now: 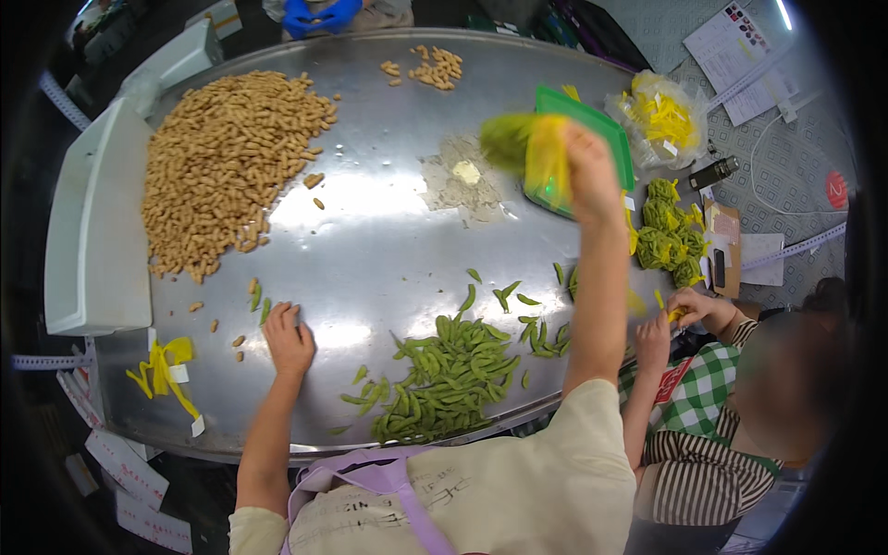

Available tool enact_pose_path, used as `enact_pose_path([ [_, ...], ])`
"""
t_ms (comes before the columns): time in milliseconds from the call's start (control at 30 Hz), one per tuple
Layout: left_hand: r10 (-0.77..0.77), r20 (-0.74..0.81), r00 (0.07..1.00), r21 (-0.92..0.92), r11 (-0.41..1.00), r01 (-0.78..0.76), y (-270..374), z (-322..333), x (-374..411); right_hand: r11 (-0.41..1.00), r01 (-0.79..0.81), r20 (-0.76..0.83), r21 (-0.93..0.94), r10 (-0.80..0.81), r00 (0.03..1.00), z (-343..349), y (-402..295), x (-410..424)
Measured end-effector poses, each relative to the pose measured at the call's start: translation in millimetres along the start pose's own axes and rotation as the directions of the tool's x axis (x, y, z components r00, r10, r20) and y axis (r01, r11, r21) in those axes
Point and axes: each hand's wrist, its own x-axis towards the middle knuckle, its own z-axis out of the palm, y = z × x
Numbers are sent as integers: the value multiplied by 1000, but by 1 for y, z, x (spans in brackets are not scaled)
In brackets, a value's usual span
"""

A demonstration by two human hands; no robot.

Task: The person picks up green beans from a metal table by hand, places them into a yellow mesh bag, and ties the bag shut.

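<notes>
My right hand (590, 166) is raised over a green tray (595, 114), gripping the neck of a yellow mesh bag (548, 159) of green soybean pods. Motion blurs the bag, and it hides part of the tray. My left hand (288, 340) rests palm down on the steel table (361, 257) with nothing in it. Its fingertips are close to two loose green pods (261, 302). Between my arms, near the table's front edge, lies a heap of soybean pods (447, 378).
A large pile of unshelled peanuts (232, 163) lies left, beside a white foam box (100, 222). Yellow mesh bags (163, 368) lie front left. Filled bags (666, 229) and a dark flask (714, 172) stand right, near a co-worker's hands (669, 326). Blue gloves (322, 15) show opposite.
</notes>
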Motion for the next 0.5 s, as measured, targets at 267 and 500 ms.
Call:
enact_pose_path([
  [267,-277,267,923,-854,376,360,63,-94,11,893,-423,396,151,338,854,169,101,-107],
  [500,-424,128,897,-865,394,309,84,-134,-28,927,-265,480,-266,366,797,261,128,-172],
])
